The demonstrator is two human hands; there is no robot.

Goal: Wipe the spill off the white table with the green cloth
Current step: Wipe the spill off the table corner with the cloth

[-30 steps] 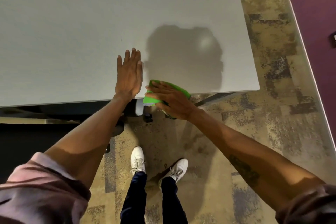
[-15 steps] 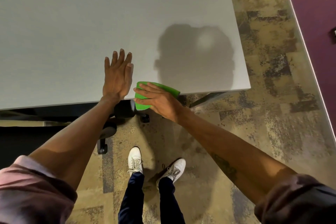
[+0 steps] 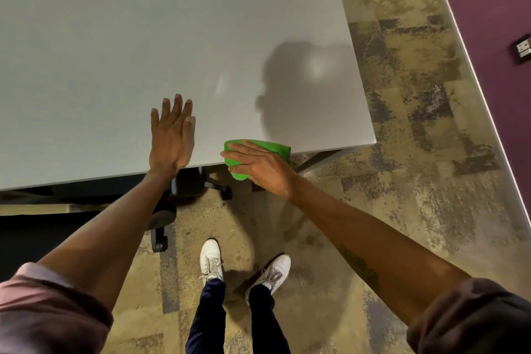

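Observation:
The white table (image 3: 143, 37) fills the upper left of the view. My left hand (image 3: 171, 135) lies flat on it near the front edge, fingers spread, holding nothing. A folded green cloth (image 3: 270, 147) sits at the front edge of the table, partly hanging over it. My right hand (image 3: 258, 165) presses down on the cloth with fingers extended and covers most of it. A faint pale smear (image 3: 221, 86) shows on the tabletop above and between the hands; I cannot tell whether it is liquid or a reflection.
A black office chair base with castors (image 3: 186, 190) stands under the table's front edge. The table's right corner (image 3: 373, 141) ends over patterned carpet (image 3: 402, 181). A purple wall with a socket (image 3: 521, 47) runs along the right. My feet in white shoes (image 3: 211, 259) stand below.
My right hand and the cloth have slid apart from my left hand, rightward along the front edge. The left hand stays flat on the table. The view has shifted slightly.

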